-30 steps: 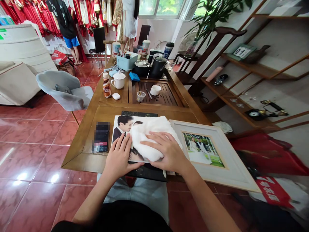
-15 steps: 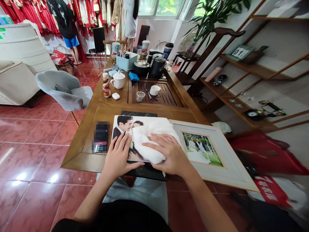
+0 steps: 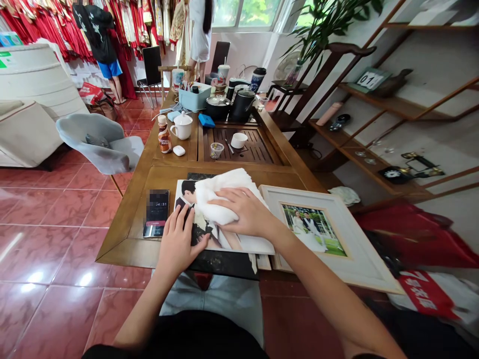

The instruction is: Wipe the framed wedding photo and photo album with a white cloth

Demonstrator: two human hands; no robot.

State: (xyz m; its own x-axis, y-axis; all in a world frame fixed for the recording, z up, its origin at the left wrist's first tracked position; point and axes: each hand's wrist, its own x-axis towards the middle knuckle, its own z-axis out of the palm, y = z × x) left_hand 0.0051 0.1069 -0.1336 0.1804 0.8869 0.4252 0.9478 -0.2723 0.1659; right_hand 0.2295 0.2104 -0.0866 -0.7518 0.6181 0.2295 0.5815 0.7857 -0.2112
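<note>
A large wedding photo print (image 3: 239, 243) lies flat near the table's front edge, on top of a black board (image 3: 224, 263). My left hand (image 3: 179, 239) rests on the print's left side, fingers spread, thumb pointing right. Bunched under my right hand (image 3: 247, 212) is a fluffy white cloth (image 3: 215, 199); the fingers curve over it and press it on the print's upper middle, covering part of the pictured couple. To the right, a white-framed wedding photo (image 3: 314, 229) lies partly over the table's edge. A phone (image 3: 156, 214) lies just left of my left hand.
Farther back on the wooden table (image 3: 127, 219) stand a drink bottle (image 3: 163, 134), a white lidded cup (image 3: 182, 125), a small clear tub (image 3: 216, 150) and a white bowl (image 3: 239, 140). A grey chair (image 3: 97, 137) is at the left. Two people stand near hanging garments.
My right hand has pushed the white cloth up and left across the print, uncovering its lower right part. My left hand has shifted slightly left and its fingers still lie spread.
</note>
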